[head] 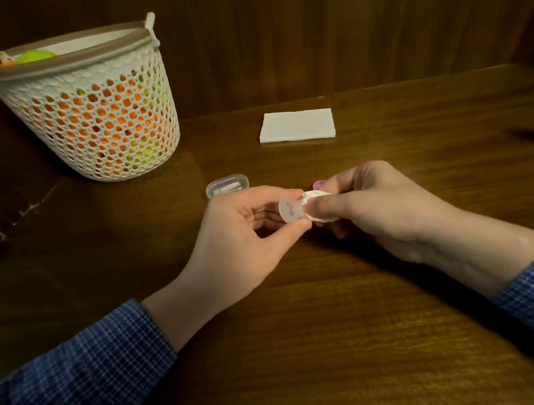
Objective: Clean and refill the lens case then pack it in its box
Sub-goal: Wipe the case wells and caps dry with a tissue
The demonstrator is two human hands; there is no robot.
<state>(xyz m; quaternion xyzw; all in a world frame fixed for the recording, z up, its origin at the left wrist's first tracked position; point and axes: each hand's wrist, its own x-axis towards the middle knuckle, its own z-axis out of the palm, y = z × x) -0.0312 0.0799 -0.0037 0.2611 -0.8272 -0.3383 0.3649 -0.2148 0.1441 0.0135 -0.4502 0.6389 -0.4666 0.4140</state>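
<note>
Centre frame: left hand (248, 226) pinches lens case (291, 210); right hand (367, 208) grips tissue (320, 206), wiping. Refilling and boxing appear outstanding.

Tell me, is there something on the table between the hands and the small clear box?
Nothing visible. The clear box lies just behind the left hand, with only bare table between. The folded tissue lies farther back.

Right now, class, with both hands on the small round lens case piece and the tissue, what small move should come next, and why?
Probably a short twist of the tissue wad against the round lens case piece. The left hand pinches the piece at its edge, the right hand grips the wad touching it, so wiping looks underway, while the clear box waits on the table.
</note>
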